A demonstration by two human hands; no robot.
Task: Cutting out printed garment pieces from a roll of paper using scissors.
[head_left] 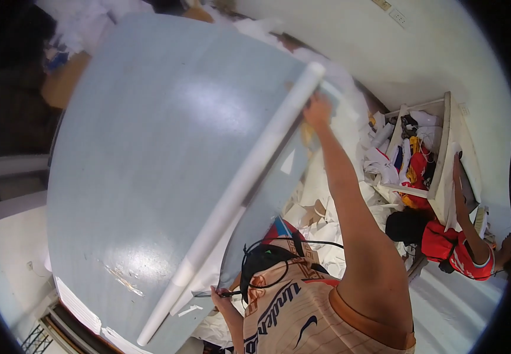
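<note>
A long roll of white paper (232, 203) lies slantwise across a large pale grey-blue tabletop (149, 118). At the roll's far end my right hand (318, 110), somewhat blurred, is curled against its right side. My left hand (221, 297) is closed near the table's near edge, beside the roll's lower part. It grips a dark-handled tool with a thin blade (201, 294), whose exact kind I cannot make out. A loose flap of white paper (205, 274) extends from the roll close to this hand. Small white paper scraps (190, 310) lie by it.
White paper scraps (326, 248) are heaped beyond the table's right edge. A white-framed bin (438, 177) holds mixed coloured items. Beside it, at right, is another person in a red top (465, 256). A cardboard box (63, 79) stands at the far left.
</note>
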